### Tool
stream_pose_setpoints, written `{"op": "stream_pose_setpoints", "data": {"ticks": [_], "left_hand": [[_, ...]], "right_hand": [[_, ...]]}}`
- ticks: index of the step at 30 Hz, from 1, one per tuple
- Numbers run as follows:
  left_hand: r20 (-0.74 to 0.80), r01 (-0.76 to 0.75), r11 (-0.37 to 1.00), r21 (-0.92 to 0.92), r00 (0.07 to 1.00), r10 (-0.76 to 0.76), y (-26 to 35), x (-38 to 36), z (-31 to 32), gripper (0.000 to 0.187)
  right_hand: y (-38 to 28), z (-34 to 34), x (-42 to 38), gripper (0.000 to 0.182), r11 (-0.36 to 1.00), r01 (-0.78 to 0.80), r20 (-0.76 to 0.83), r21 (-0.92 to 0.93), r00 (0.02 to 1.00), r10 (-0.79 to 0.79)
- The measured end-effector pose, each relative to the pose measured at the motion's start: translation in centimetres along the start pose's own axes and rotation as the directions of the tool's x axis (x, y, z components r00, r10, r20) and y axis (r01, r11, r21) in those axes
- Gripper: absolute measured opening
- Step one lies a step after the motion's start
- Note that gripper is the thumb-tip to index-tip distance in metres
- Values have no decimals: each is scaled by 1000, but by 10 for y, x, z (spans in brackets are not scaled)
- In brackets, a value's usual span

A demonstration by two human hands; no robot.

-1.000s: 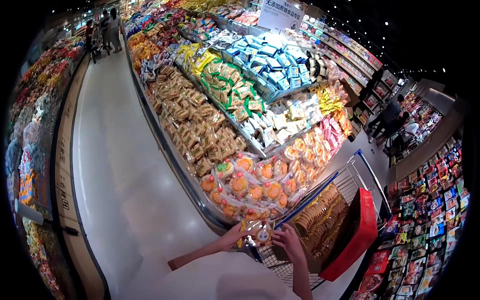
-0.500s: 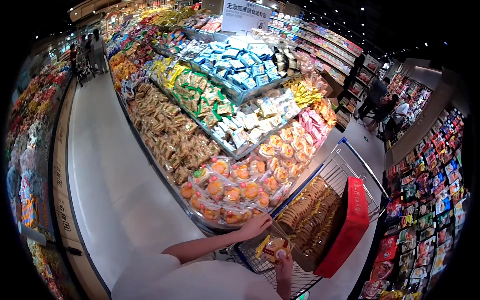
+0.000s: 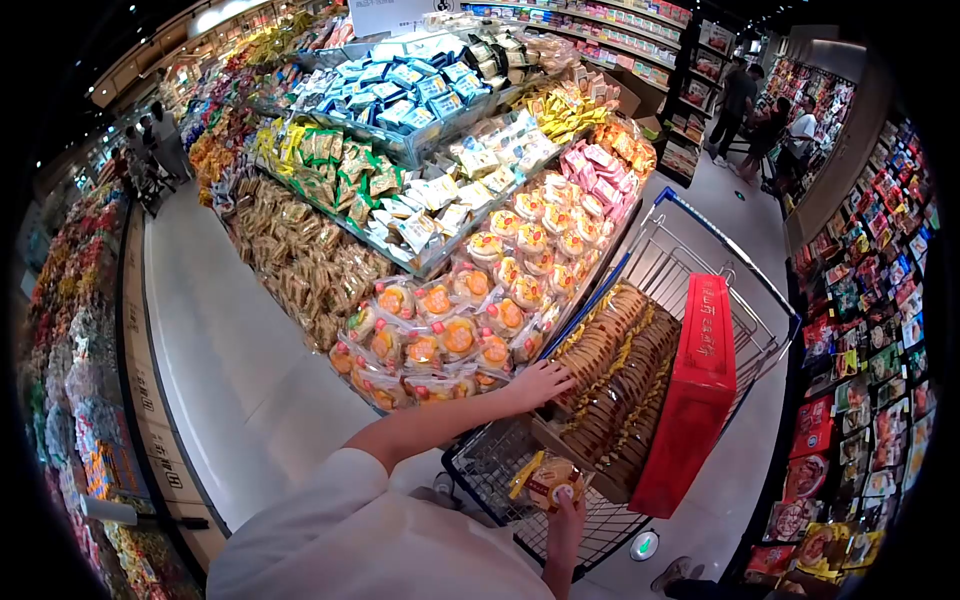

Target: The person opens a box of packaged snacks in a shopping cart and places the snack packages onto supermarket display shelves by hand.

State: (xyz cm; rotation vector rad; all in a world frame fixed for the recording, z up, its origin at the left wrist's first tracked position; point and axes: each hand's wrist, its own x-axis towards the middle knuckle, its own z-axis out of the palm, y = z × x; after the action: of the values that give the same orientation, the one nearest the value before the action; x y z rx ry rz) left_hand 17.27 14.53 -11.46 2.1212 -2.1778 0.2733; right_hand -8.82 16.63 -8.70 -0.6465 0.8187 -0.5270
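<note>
My left hand (image 3: 541, 386) is stretched over the corner of a cardboard box in the shopping cart (image 3: 790, 318), its fingers resting on or just over the nearest row of wrapped round pastries (image 3: 612, 340). Whether the fingertips press on a packet is hard to make out. Closer to me, my right hand (image 3: 566, 520) grips a round pastry in a clear wrapper with a yellow end (image 3: 546, 480), above the cart's wire basket. The pastries stand on edge in packed rows. A red box panel (image 3: 690, 400) with gold lettering rises along their right side.
Left of the cart is a slanted display of wrapped snacks, with orange-topped packets (image 3: 440, 335) nearest. Packed shelves (image 3: 850, 400) line the right side. Several people (image 3: 740, 105) stand at the back right, others at the far left. Floor aisle (image 3: 240, 330) runs along the left.
My left hand has moved from beside the held pastry forward to the rows in the box, fingers stretching out. The right hand still grips the pastry. The view has shifted with my head.
</note>
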Motion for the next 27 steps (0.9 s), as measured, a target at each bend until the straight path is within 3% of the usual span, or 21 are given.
{"op": "stream_pose_setpoints", "data": {"ticks": [5,7,9,12,15,24,27], "left_hand": [[106,63,998,-1,992,-63,8,10,-3,63],[100,50,998,-26,994,-48,7,5,-2,73],[184,117,992,-45,977,-106,6,5,-3,60],[197,90,993,70,975,-102,1,6,-1,58],[312,93,995,-35,947,-77,-3,14,-3,65],[288,78,986,-147,957,-33,-4,14,-23,55],[279,57,988,-144,960,-15,-3,18,-41,54]], "right_hand": [[-12,-13,18,51,994,-77,-17,81,997,79],[-21,-8,24,53,982,-116,-56,150,991,125],[-28,-6,30,55,975,-152,-49,163,986,162],[-29,-9,44,57,967,-193,-13,167,980,198],[-31,-7,51,59,964,-207,16,165,978,207],[-25,-29,73,53,962,-265,5,65,964,265],[-14,-40,80,50,976,-182,131,116,977,167]]}}
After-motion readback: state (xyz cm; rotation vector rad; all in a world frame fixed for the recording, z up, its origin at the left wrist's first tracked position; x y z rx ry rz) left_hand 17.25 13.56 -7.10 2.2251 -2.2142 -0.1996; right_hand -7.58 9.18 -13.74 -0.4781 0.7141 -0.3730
